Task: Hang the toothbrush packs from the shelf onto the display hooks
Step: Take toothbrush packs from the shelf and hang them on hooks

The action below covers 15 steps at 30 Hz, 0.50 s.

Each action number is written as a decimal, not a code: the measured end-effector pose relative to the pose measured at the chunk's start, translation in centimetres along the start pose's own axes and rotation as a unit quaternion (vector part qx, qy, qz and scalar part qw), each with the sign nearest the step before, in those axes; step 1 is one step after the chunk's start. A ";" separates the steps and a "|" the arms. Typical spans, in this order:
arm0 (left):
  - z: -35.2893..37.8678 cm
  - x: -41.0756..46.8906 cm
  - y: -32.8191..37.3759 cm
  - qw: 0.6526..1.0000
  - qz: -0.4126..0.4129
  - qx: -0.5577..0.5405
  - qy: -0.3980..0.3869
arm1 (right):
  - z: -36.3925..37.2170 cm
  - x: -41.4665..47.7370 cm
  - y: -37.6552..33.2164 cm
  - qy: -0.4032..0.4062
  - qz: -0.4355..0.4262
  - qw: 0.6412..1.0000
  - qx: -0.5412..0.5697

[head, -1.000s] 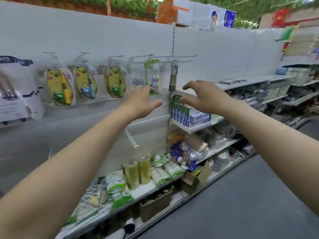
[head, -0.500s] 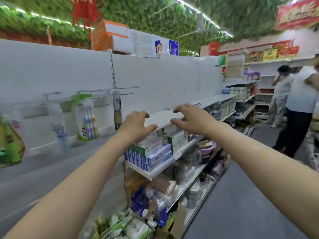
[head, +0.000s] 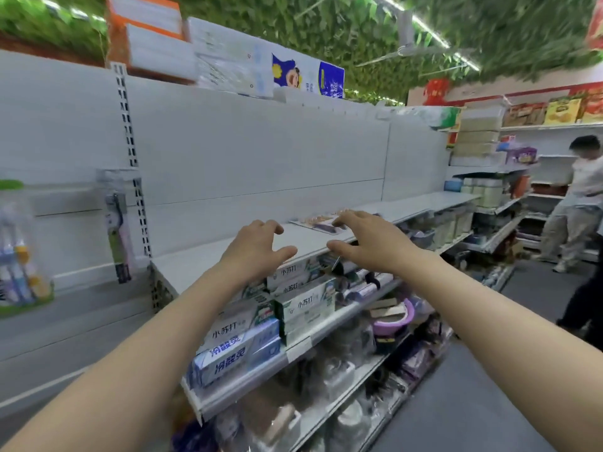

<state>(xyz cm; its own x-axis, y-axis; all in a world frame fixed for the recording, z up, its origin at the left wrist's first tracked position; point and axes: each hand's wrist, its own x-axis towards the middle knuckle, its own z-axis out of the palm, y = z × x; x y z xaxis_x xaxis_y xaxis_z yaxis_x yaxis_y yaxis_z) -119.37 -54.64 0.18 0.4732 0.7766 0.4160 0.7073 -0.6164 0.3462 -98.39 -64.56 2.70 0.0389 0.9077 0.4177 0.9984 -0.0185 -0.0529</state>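
Note:
Several flat toothbrush packs (head: pixel 321 221) lie on the white upper shelf (head: pixel 208 259), just beyond my fingertips. My right hand (head: pixel 368 243) hovers over the shelf edge with loosely spread fingers, its fingertips almost at the packs, holding nothing. My left hand (head: pixel 257 246) is beside it to the left, also spread and empty, above the bare shelf. On the back wall at the left, a single toothbrush pack (head: pixel 118 223) hangs from a hook, and a multi-brush pack (head: pixel 19 252) with a green header hangs at the far left edge.
Stacked toothpaste boxes (head: pixel 257 327) fill the shelf below my hands. Lower shelves hold mixed goods and a purple bowl (head: pixel 396 318). Two people (head: pixel 577 203) stand in the aisle at the right. Cartons (head: pixel 153 37) sit on top of the unit.
My view swung right along the shelving, away from the hanging packs. Both hands moved right with it, from the hooks toward the packs lying on the shelf.

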 end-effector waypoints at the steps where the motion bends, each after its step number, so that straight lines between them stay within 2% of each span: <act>1: 0.9 1.3 0.8 1.000 -0.012 -0.002 0.004 | 0.2 1.0 1.8 -0.002 -0.006 1.000 0.006; 8: 6.6 10.0 5.8 0.998 -0.052 0.017 0.021 | 2.0 8.1 13.0 0.005 -0.066 0.997 0.050; 15: 11.2 18.3 6.9 0.995 -0.075 0.054 0.026 | 6.4 15.5 20.7 0.021 -0.132 0.988 0.071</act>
<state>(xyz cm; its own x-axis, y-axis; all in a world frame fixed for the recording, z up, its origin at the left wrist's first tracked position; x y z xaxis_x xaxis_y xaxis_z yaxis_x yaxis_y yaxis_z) -99.95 -43.23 0.78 0.3324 0.8490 0.4108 0.8218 -0.4744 0.3155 -77.34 -48.16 2.32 -0.2178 0.8547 0.4712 0.9583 0.2789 -0.0628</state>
